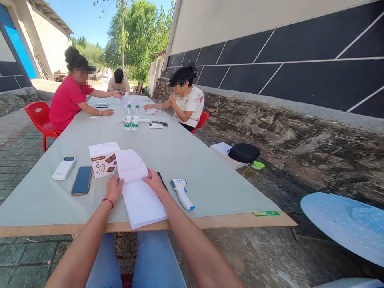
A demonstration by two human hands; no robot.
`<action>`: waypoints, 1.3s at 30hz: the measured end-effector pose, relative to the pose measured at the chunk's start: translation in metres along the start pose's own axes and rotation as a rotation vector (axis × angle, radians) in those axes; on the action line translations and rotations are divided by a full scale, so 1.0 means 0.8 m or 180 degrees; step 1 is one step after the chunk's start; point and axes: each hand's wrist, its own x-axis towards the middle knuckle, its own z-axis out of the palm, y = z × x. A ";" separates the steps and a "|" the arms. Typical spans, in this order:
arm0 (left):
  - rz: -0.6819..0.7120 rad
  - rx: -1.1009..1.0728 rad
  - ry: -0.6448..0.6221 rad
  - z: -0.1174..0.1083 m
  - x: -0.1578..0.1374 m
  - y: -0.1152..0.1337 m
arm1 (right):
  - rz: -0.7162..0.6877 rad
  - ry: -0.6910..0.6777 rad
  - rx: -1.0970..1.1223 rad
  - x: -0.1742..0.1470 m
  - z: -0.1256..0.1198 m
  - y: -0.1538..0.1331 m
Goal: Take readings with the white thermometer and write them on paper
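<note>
A white paper notepad (142, 204) lies at the near edge of the table, its top sheet folded up and away, with faint writing on the raised page (131, 166). My left hand (115, 189), a red cord on its wrist, is closed at the pad's left edge near the fold. On the other side my right hand (154, 182) pinches the paper by the fold's right end. A black pen (162, 181) lies just beyond my right hand, partly hidden by it. Left of the pad stands a box (103, 160) printed "Super Meal", partly behind the raised page.
A white-and-blue infrared thermometer (182, 195) lies right of the pad. To the left are a smartphone (82, 181) and a white power bank (64, 168). Two water bottles (131, 118) stand mid-table. Several people sit farther along the table (192, 160).
</note>
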 end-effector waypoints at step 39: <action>-0.0550 -0.2845 0.0036 0.009 -0.084 0.101 | -0.0597 0.0994 0.0433 -0.066 -0.036 -0.077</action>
